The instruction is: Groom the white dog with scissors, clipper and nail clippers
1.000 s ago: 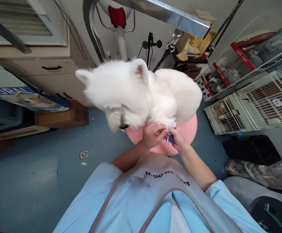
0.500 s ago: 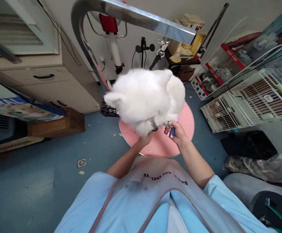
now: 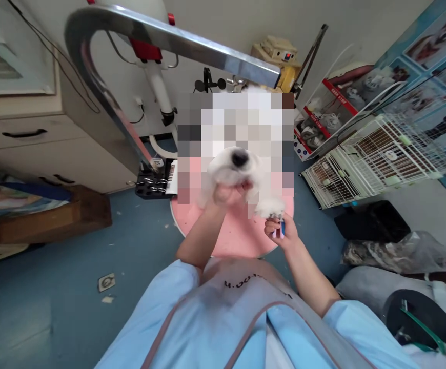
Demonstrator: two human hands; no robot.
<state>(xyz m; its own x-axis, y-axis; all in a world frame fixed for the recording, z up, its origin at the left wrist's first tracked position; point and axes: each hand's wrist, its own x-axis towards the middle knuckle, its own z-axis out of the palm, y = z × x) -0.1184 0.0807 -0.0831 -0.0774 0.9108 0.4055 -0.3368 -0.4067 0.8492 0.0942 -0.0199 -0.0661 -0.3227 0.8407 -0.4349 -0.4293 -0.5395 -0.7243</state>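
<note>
A fluffy white dog (image 3: 223, 163) is on the round pink grooming table (image 3: 234, 238), its muzzle toward me and much of its head blurred into blocks. My left hand (image 3: 226, 195) is closed around the dog's chin from below; fur hides some of the fingers. In my right hand (image 3: 287, 233), fingers curled, are what look like nail clippers (image 3: 283, 228) with pink and blue handles. Their cutting end is up against the dog's raised front paw (image 3: 269, 206), where dark claws or pads show. Whether the jaws touch a claw I cannot tell.
A metal grooming arm (image 3: 192, 43) arches over the table. Left of the table a black holder (image 3: 146, 187) carries scissors. A white wire cage (image 3: 377, 159) stands to the right, drawers (image 3: 26, 148) to the left. A floor drain (image 3: 106, 282) lies at lower left.
The dog's head has turned and lifted toward me, with my left hand now visible under its chin. My right hand and the clippers stay at the paw. The camera view has shifted.
</note>
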